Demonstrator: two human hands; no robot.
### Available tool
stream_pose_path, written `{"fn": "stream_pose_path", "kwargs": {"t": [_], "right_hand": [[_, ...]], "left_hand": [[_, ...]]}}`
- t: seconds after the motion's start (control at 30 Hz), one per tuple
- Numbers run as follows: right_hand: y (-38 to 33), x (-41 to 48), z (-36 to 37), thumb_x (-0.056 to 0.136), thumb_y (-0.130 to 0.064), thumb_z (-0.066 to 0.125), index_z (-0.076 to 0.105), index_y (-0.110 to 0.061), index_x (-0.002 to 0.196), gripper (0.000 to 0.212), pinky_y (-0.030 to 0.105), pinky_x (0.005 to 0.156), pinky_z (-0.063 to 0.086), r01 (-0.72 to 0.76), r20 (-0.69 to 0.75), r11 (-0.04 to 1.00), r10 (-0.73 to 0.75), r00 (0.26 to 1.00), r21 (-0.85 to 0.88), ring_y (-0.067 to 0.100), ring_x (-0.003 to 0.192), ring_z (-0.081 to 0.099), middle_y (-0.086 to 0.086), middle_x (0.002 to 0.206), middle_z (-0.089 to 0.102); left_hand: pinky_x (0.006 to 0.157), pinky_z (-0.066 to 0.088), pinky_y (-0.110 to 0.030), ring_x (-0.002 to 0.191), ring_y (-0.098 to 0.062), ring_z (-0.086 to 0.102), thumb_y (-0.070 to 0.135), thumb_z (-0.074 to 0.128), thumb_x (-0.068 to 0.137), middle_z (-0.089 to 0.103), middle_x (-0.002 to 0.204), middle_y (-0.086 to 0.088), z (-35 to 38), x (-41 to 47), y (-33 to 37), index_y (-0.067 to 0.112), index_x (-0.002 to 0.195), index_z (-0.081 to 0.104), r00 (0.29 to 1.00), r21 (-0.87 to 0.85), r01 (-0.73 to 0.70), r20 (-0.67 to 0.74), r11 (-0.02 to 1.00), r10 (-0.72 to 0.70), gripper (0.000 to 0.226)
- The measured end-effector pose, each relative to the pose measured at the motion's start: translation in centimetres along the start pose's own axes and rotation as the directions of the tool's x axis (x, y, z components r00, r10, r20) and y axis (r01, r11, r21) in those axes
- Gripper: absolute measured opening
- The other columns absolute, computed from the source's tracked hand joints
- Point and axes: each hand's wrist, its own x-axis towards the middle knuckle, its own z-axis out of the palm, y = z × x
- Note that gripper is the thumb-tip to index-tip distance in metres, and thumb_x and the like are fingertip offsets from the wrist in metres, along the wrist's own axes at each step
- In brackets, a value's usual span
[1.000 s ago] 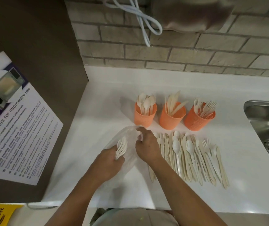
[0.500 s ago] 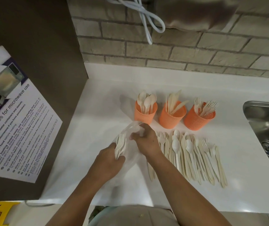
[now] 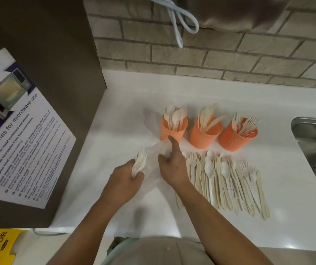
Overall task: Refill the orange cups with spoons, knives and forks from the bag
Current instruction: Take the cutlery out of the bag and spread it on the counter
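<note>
Here the left hand [image 3: 126, 180] is wrapped tight round a bundle of pale cutlery [image 3: 139, 165], just in front of the spoon cup [image 3: 173, 131] and a little to its left; they look like forks, though the tips blur. The right hand [image 3: 172, 167] sits directly in front of that cup on the clear bag [image 3: 153, 153], index finger stretched out towards the cup's base, the other fingers curled into the plastic as if pinning it open. I'd call this the emptying step: a handful is out of the bag and not yet sorted. Next it needs carrying to the proper cup, and if these are forks that means the fork cup [image 3: 236, 138], two along to the right of the spoon cup, past the knife cup [image 3: 205, 135]. In the way is a spread of loose cutlery [image 3: 224, 180] on the white counter [image 3: 115, 119], in front and to the right of the spoon cup. The sink [image 3: 306, 131] sits far to the right of it, and a microwave poster [image 3: 19, 134] well to its left.
</note>
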Motion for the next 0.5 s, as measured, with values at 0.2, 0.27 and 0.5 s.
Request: {"fn": "stream_pose_path", "kwargs": {"t": [0.2,0.27,0.5], "right_hand": [[0.2,0.7,-0.5,0.099,-0.014,0.061,0.067,-0.031,0.125,0.032,0.026,0.065,0.054,-0.187,0.236,0.927,0.112,0.965,0.324,0.019,0.070,0.069,0.003,0.105,0.072],[0.4,0.5,-0.8,0.097,-0.011,0.067,0.071,-0.025,0.117,0.025,0.025,0.062,0.050,-0.206,0.344,0.907,0.074,0.936,0.367,0.020,0.060,0.062,0.008,0.082,0.070],[1.1,0.5,-0.6,0.099,-0.007,0.062,0.075,-0.010,0.099,0.013,0.022,0.055,0.050,-0.197,0.139,0.956,0.170,0.976,0.215,0.012,0.051,0.062,0.001,0.070,0.070]], "left_hand": [[0.055,0.045,-0.021,0.071,-0.009,0.063,0.037,0.065,0.094,0.067,0.084,0.008,0.9,-0.8,0.0,0.029,0.099,0.056,0.998,-0.061,0.002,0.057,0.998,0.001,0.013],[0.054,0.039,-0.013,0.074,-0.005,0.063,0.044,0.066,0.095,0.068,0.088,0.012,1.1,-0.9,-0.1,0.034,0.108,0.056,0.999,-0.077,-0.005,0.032,0.997,0.008,0.019],[0.054,0.044,-0.015,0.063,-0.006,0.061,0.047,0.059,0.100,0.067,0.075,-0.001,1.2,-1.4,-0.6,0.027,0.094,0.062,0.998,-0.233,-0.019,-0.056,0.972,0.006,0.021]]}}
